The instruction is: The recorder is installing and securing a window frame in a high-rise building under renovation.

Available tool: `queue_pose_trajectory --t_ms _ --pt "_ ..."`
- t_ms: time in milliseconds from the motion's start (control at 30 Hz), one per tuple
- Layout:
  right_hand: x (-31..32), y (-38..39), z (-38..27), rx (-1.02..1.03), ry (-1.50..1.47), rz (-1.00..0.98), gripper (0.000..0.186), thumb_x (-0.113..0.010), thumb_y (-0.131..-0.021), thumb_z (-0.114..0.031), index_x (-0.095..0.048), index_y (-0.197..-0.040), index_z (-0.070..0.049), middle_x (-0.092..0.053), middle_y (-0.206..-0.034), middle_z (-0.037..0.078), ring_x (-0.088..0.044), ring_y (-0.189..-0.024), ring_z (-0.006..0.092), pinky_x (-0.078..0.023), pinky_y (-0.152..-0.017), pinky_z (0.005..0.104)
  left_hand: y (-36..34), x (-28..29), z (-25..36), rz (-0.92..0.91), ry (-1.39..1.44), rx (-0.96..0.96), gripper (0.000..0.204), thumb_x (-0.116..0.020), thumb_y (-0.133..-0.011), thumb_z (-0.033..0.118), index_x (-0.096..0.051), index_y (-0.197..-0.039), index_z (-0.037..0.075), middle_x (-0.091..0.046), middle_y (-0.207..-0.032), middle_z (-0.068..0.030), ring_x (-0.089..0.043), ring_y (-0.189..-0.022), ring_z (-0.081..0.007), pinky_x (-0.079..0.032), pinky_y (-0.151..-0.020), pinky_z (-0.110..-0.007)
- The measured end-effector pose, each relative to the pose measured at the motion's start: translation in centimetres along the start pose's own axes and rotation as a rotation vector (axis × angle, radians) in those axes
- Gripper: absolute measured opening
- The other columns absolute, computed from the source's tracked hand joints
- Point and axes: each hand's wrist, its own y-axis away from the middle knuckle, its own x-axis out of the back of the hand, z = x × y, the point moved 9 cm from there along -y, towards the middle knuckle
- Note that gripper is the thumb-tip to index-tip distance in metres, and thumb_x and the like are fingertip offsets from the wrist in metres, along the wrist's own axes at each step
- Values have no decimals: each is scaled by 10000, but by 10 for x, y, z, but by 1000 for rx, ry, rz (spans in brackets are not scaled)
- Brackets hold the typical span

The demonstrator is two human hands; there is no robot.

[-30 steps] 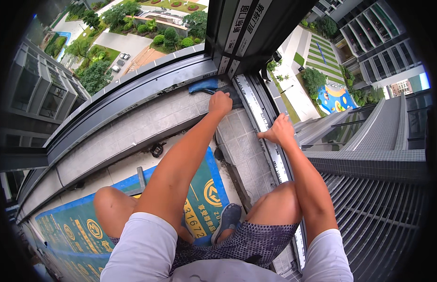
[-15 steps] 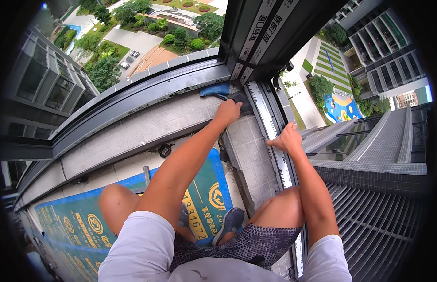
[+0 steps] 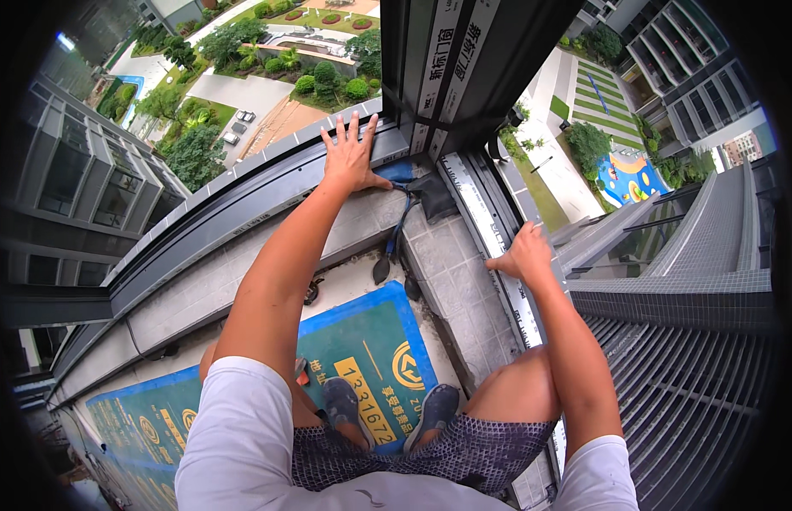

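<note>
While left fingers [image 3: 353,133] splay empty on the front rail [image 3: 243,204], right fingers [image 3: 531,235] curl over the side rail [image 3: 475,204], grip unclear.

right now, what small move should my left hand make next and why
I'd probably lift your left hand off the dark grey metal window rail and reach for the black pear-shaped bulb, because that hand is spread open and the bulb is nearby, unheld.

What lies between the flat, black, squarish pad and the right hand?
In the head view, pad to right hand shows only grey tiled ledge and white-taped, dark metal rail, nothing loose.
</note>
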Motion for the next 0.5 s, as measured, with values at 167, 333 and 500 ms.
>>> queue_pose_trajectory --t_ms 167,333,500 --pt "8 12 -10 40 86 100 1134 -958 -655 -488 -419 -1443 124 -541 -1404 289 -583 -1272 448 -535 -1044 475 -7 -9 1 -12 56 33 1555 -886 -481 823 -170 -1719 215 -220 -1717 -223 -188 -1574 -515 -99 -1199 -807" --pt "24 83 -157 705 -336 134 815 -820 -794 -323 -511 -1421 95 -563 -1400 254 -598 -1237 401 -531 -1029 438 -9 -15 -14 23 98 26 1471 -903 -487 797 -278 -1689 225 -252 -1677 -219 -189 -1557 -519 -90 -1187 -822" --pt "-175 50 -229 178 -859 -484 792 -762 -858 -324 -476 -1480 74 -555 -1424 274 -555 -1312 442 -491 -1089 486 -16 -15 -3 10 120 17 1403 -908 -523 771 -316 -1676 236 -243 -1679 -232 -186 -1556 -527 -76 -1189 -820"
